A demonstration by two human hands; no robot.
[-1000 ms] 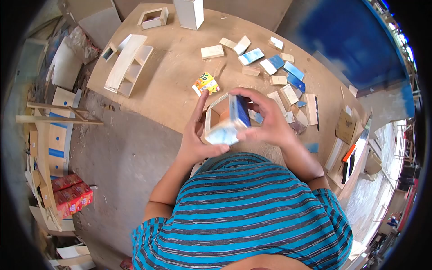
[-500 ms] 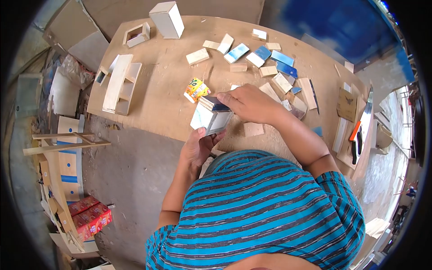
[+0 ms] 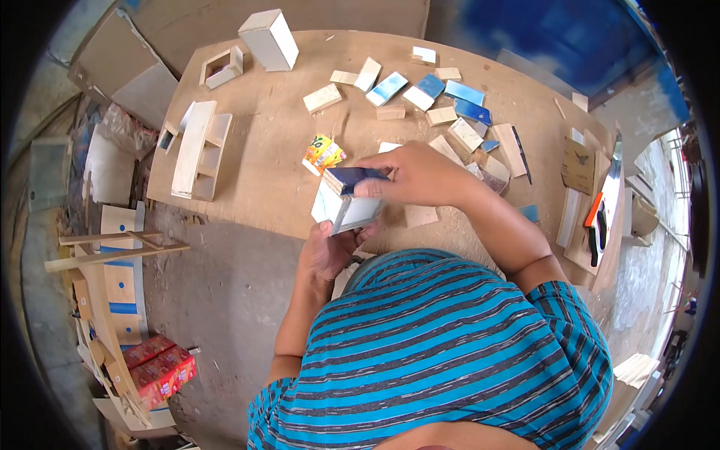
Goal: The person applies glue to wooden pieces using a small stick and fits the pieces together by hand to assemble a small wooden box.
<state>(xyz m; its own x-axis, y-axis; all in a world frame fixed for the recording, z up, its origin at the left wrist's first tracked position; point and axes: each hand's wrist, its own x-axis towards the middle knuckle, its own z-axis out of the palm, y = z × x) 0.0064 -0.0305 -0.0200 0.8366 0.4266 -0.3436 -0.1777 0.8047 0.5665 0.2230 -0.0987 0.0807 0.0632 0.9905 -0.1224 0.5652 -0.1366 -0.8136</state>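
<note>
A small wooden box (image 3: 358, 212) with white faces and a dark blue top piece is held over the table's near edge. My left hand (image 3: 330, 251) grips it from below, thumb on the near left corner. Over its right side lies my right hand (image 3: 420, 174), fingers and thumb closed on the dark blue piece (image 3: 349, 177) at the top. A yellow printed packet (image 3: 323, 154) lies just beyond the box. Small wooden blocks, some blue and white, are scattered to the right, among them a blue one (image 3: 472, 112).
On the table (image 3: 255, 150) stand a shelf-like wooden piece (image 3: 196, 150), an open frame (image 3: 223, 67) and a tall white box (image 3: 270, 41). At the right edge lies an orange and black handled saw (image 3: 595, 225). Red packs (image 3: 161, 371) sit at the lower left.
The box has turned in my hands, its opening no longer showing and its dark blue side now on top. My left hand has moved underneath, and my right hand has come over the top.
</note>
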